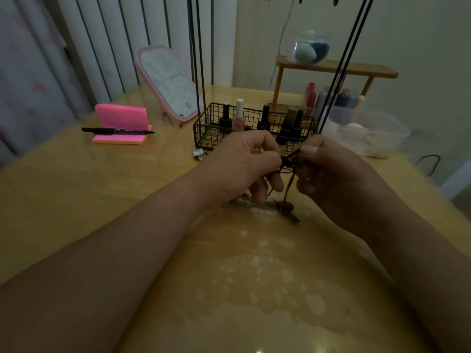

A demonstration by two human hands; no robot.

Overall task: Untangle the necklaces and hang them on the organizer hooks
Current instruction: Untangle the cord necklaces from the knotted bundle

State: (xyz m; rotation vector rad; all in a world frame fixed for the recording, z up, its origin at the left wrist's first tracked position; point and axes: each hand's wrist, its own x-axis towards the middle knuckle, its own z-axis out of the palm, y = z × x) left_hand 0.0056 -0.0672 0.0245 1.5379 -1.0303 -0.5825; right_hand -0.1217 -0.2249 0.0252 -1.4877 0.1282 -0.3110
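My left hand point(244, 164) and my right hand point(328, 171) are close together above the table, both pinching a dark cord necklace point(290, 174) at its knot. From the cord hangs a round dark pendant point(285, 206) that touches the table. A tangled pale chain point(254, 203) lies on the table under my left hand, partly hidden. The organizer's black rods point(197, 59) rise at both sides of a black wire basket point(204, 128); its hooks are cut off by the top edge.
The basket holds several nail polish bottles point(239, 115). A pink mirror point(168, 82) and pink sticky notes point(122, 123) with a black pen point(117, 130) stand at the left. A clear plastic box point(367, 131) and a wooden shelf point(336, 68) are at the right. A small metal clip point(198, 153) lies near the basket.
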